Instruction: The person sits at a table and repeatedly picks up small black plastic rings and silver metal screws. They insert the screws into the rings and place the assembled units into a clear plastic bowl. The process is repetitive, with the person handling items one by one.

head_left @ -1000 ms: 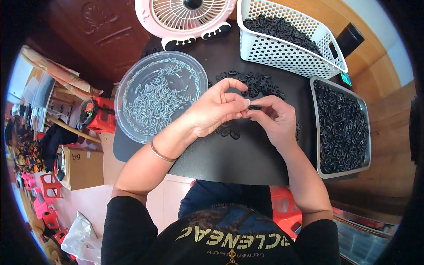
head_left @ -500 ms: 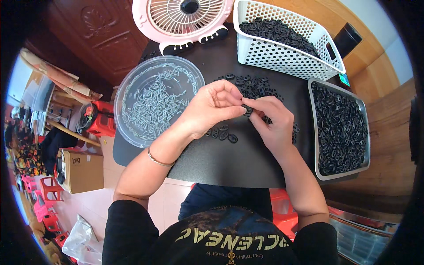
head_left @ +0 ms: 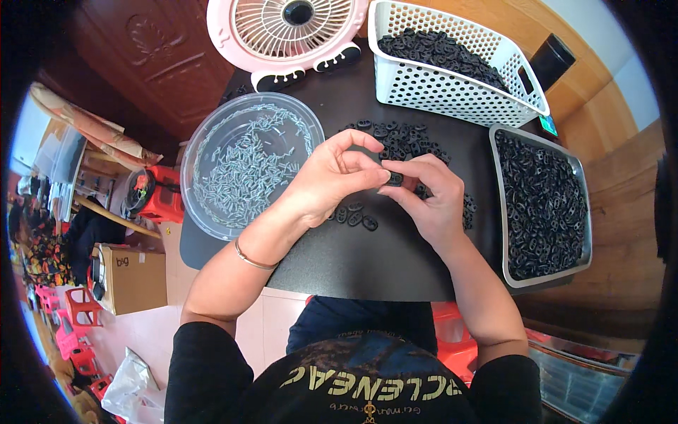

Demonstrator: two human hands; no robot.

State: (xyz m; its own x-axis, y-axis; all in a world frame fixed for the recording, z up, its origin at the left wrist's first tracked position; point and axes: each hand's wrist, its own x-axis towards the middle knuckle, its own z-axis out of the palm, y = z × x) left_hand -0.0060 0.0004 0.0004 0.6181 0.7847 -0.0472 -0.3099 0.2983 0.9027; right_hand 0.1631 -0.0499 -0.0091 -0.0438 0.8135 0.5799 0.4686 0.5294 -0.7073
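Observation:
Over the middle of the dark table, my left hand [head_left: 340, 172] and my right hand [head_left: 432, 192] meet at a small black oval piece [head_left: 395, 179]. My right thumb and forefinger pinch it from the right, while the left thumb tip presses on its left end. The left fingers curl above it; whether they also hold something tiny is hidden. Just beyond the hands lies a heap of similar black two-holed oval pieces [head_left: 402, 134]. A few more loose oval pieces [head_left: 355, 215] rest nearer to me, below my left hand. Left of my hands, a round clear tub [head_left: 189, 173] holds many small silvery screws.
A white perforated basket [head_left: 452, 99] of black pieces stands at the back right. In front of it is a metal tray [head_left: 506, 212] full of black oval pieces. A pink fan [head_left: 222, 35] stands at the back left. The table's near edge [head_left: 360, 295] lies before my body.
Both hands stay together, with the right thumb and forefinger turned a little around the black piece. It now shows more plainly between the fingertips. The whole view has shifted slightly.

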